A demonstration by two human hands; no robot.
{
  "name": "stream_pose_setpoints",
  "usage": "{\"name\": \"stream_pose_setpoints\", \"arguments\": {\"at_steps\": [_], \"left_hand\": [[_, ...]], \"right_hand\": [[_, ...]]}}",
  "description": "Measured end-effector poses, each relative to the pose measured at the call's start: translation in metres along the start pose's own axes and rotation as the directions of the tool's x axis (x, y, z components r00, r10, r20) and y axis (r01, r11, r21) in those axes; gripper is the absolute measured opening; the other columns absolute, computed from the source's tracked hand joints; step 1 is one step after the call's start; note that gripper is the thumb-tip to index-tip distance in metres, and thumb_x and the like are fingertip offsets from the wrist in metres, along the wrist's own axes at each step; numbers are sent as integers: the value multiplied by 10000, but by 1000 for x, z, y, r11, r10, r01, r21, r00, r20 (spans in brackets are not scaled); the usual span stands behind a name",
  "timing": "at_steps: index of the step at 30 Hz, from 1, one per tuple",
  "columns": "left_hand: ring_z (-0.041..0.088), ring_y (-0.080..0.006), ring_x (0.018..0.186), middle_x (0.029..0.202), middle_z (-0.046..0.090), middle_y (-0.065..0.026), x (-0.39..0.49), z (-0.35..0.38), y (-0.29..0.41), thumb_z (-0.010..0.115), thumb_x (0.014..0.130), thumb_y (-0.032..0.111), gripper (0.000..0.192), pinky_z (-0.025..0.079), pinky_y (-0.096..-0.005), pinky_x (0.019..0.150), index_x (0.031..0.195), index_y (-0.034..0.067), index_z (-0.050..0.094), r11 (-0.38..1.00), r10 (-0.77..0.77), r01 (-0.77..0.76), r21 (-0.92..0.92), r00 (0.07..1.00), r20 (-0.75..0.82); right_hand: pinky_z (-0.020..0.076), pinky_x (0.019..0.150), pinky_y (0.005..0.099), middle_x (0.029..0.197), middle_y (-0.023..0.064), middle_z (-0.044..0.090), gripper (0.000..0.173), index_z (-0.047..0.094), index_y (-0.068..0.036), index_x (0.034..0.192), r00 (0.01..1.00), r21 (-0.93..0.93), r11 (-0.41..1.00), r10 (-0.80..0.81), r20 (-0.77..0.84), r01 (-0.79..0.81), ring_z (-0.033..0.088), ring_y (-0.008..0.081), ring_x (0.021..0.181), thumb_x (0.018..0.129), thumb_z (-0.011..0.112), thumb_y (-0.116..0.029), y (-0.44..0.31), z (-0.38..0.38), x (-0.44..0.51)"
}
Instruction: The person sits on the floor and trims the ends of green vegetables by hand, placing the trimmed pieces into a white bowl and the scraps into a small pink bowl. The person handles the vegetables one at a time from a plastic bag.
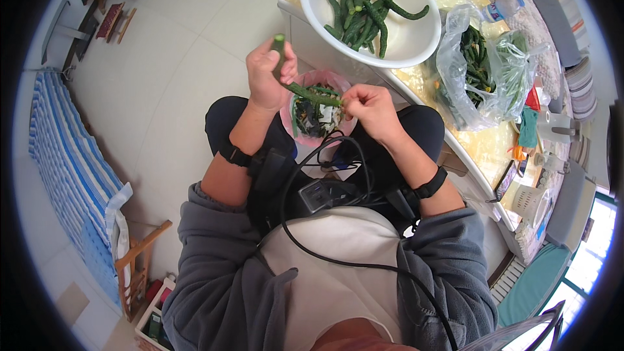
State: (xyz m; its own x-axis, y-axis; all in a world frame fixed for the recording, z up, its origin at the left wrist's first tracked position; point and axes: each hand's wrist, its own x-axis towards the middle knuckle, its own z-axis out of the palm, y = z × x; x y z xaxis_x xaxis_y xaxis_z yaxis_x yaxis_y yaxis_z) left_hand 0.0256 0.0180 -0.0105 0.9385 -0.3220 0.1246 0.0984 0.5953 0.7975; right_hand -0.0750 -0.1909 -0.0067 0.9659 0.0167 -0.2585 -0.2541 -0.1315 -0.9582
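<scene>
My left hand (269, 74) is closed around a long, dark green cucumber (312, 94), whose cut-looking pale end sticks up above the thumb. The cucumber bends down to the right, and the fingertips of my right hand (369, 108) pinch its other end. Beneath it, between my knees, stands a bin with a pink plastic liner (288, 126), holding mixed scraps. Several more cucumbers (358, 19) lie in a large white basin (419, 41) at the table's corner. An open clear plastic bag (448, 63) beside the basin holds more of them, some with yellow blossom ends.
A tied bag of green vegetables (512, 66), a water bottle (502, 9), a phone (505, 180) and a white perforated basket (529, 203) are on the table (470, 156) at right. A black cable (336, 264) crosses my lap. A low stool (109, 20) stands on the floor.
</scene>
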Motion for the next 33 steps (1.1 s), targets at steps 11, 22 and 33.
{"name": "stream_pose_setpoints", "arguments": {"at_steps": [11,22,33], "left_hand": [[377,-119,545,632,429,6,8,-10,-1,446,924,371,298,324,-270,520,879,94,546,954,-30,-55,-294,960,-279],[402,-128,574,661,445,-13,5,-2,-1,452,947,346,291,345,-274,542,939,67,533,961,-65,18,-276,984,-163],[513,-213,872,884,510,-88,0,28,-9,411,1033,340,336,440,-374,856,1123,24,480,958,38,34,-284,969,244]], "right_hand": [[521,656,324,748,147,667,157,713,4,974,971,-363,904,-238,7,224,655,224,649,834,694,-65,9,4,-2],[484,614,335,780,104,635,198,645,-5,863,953,-494,835,-300,-38,243,600,198,679,782,786,-118,-33,11,-11],[448,715,372,787,50,593,201,622,-85,845,734,-806,314,-647,206,502,569,259,804,708,741,-172,-48,31,9]]}}
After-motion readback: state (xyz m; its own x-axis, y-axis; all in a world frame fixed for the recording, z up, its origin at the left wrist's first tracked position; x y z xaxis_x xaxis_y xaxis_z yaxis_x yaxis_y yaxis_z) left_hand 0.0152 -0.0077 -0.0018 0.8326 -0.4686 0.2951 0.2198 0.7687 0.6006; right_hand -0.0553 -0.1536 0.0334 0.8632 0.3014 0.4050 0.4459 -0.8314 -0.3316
